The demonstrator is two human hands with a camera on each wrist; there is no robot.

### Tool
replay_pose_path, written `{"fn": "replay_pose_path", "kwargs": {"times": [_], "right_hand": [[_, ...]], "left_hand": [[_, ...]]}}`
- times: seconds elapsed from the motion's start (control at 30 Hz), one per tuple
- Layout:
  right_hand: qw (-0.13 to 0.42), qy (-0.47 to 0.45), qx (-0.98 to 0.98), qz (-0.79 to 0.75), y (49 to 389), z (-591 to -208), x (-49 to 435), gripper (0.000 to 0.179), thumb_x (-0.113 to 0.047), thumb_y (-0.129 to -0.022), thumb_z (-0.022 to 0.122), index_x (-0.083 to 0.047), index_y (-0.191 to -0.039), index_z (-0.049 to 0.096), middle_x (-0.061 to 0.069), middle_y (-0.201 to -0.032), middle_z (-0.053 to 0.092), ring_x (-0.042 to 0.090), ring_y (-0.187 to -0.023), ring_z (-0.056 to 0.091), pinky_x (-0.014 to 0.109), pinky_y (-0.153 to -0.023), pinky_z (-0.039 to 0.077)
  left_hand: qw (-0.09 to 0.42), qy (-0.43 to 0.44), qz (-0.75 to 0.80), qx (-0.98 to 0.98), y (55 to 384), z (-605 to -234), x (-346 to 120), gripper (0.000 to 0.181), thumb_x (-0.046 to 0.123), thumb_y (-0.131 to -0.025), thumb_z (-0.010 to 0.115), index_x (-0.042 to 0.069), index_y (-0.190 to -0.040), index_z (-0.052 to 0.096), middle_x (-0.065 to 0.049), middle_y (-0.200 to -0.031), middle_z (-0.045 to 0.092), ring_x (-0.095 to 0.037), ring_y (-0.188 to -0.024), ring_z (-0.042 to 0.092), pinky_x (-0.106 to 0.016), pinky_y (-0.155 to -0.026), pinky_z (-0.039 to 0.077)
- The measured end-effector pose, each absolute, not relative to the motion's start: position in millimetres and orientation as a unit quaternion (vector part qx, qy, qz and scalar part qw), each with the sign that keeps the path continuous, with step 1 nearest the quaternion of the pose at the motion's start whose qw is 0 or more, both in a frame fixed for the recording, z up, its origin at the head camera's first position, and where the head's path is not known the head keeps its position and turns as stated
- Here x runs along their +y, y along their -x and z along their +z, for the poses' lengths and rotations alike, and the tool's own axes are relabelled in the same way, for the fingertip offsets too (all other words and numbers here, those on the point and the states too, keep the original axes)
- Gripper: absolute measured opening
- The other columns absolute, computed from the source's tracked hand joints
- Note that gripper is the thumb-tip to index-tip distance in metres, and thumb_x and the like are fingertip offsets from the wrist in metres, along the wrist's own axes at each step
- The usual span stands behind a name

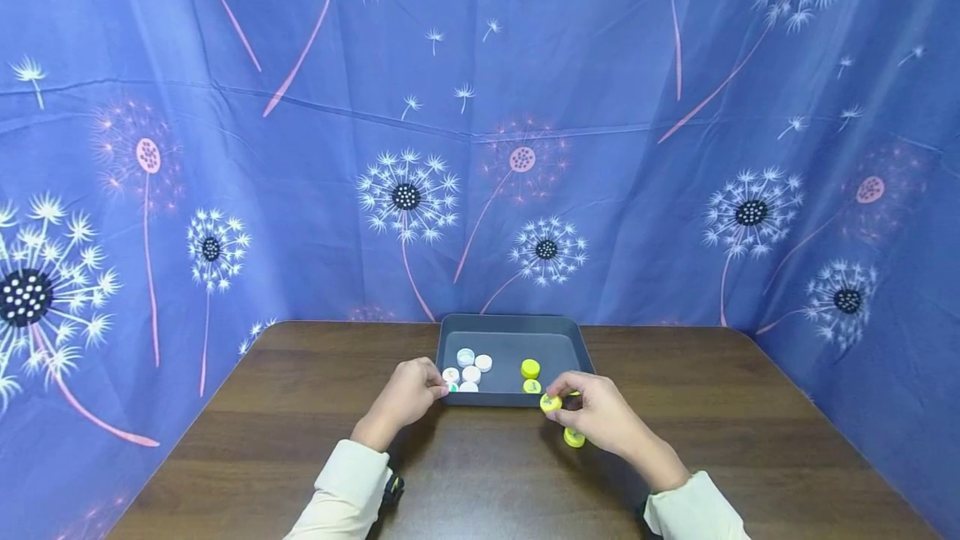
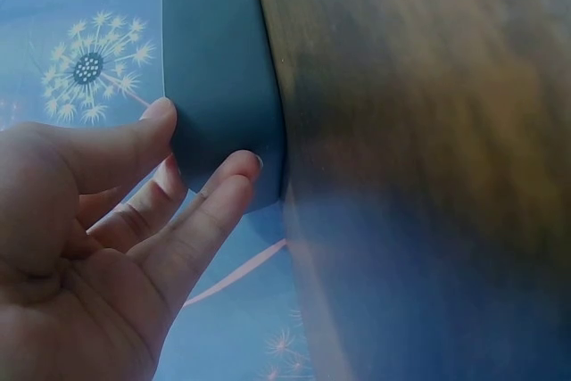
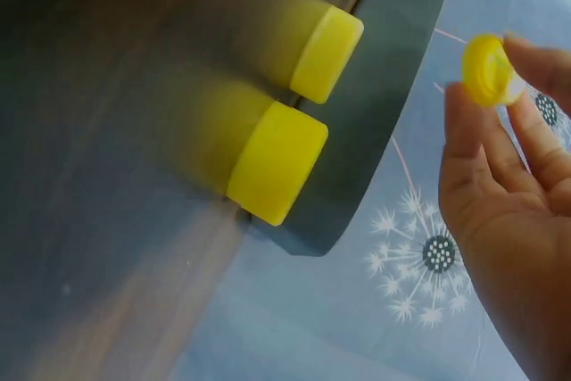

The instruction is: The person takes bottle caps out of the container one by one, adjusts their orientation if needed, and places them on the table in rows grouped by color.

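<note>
My left hand [image 1: 405, 398] holds the front left corner of a dark grey tray [image 1: 517, 324]. In the left wrist view the thumb lies at the tray's rim and the fingertips [image 2: 239, 165] touch its outer wall. Between thumb and fingers, my right hand [image 1: 600, 415] pinches a yellow bottle cap [image 1: 551, 403], raised by the tray's front right edge. The right wrist view shows this held cap [image 3: 486, 70] tilted, with two yellow caps [image 3: 278, 165] standing beside the tray's wall. Two more yellow caps [image 1: 531, 368] lie inside the tray, at its right side.
Several white bottle caps [image 1: 471, 374] cluster in the tray's left part. A brown wooden table [image 1: 315, 423] carries the tray near its far edge. Behind it hangs a blue cloth [image 1: 480, 65] printed with dandelions.
</note>
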State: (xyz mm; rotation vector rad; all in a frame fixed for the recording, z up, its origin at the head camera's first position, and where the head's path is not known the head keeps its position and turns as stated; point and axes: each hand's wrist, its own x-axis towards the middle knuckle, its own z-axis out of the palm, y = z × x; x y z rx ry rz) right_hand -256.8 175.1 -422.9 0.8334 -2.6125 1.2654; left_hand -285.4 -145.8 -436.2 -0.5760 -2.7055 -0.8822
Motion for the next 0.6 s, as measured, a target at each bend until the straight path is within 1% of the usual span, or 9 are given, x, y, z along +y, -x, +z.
{"fn": "replay_pose_path", "kwargs": {"times": [0.1, 0.17, 0.3, 0.4, 0.6], "right_hand": [[0.032, -0.290, -0.865, 0.408, 258, -424, 174, 0.020, -0.001, -0.080, 0.080, -0.010, -0.091, 0.066, -0.001, -0.088, 0.070, 0.011, -0.077, 0.067, 0.026, -0.063, 0.056], [0.025, -0.298, -0.871, 0.390, 258, -424, 174, 0.021, -0.001, -0.078, 0.081, -0.010, -0.088, 0.065, -0.001, -0.086, 0.069, 0.008, -0.075, 0.066, 0.024, -0.061, 0.055], [0.030, -0.317, -0.887, 0.336, 255, -426, 174, 0.025, -0.001, -0.074, 0.083, -0.013, -0.079, 0.062, -0.007, -0.081, 0.067, 0.004, -0.073, 0.062, 0.022, -0.062, 0.052], [0.033, -0.323, -0.901, 0.286, 251, -427, 174, 0.027, -0.004, -0.072, 0.086, -0.017, -0.075, 0.062, -0.012, -0.076, 0.065, 0.002, -0.071, 0.058, 0.023, -0.062, 0.048], [0.024, -0.301, -0.925, 0.229, 245, -426, 170, 0.026, -0.013, -0.073, 0.087, -0.023, -0.074, 0.062, -0.019, -0.070, 0.059, -0.002, -0.063, 0.048, 0.025, -0.059, 0.042]], "left_hand": [[0.119, 0.198, -0.303, -0.925, 287, -435, -146, 0.014, 0.003, -0.085, 0.075, 0.009, -0.072, 0.072, 0.005, -0.079, 0.060, -0.011, -0.076, 0.058, -0.031, -0.070, 0.051], [0.122, 0.197, -0.304, -0.924, 287, -435, -146, 0.014, 0.003, -0.085, 0.075, 0.009, -0.072, 0.072, 0.005, -0.078, 0.060, -0.011, -0.076, 0.059, -0.031, -0.070, 0.051], [0.122, 0.201, -0.306, -0.922, 287, -436, -145, 0.014, 0.003, -0.084, 0.076, 0.008, -0.072, 0.072, 0.006, -0.078, 0.060, -0.011, -0.075, 0.058, -0.030, -0.069, 0.050], [0.120, 0.206, -0.311, -0.920, 286, -438, -145, 0.014, 0.002, -0.084, 0.075, 0.008, -0.072, 0.072, 0.006, -0.078, 0.060, -0.010, -0.075, 0.057, -0.029, -0.068, 0.049], [0.137, 0.215, -0.317, -0.914, 284, -436, -146, 0.015, 0.001, -0.083, 0.076, 0.007, -0.070, 0.071, 0.006, -0.076, 0.059, -0.010, -0.073, 0.057, -0.028, -0.067, 0.049]]}}
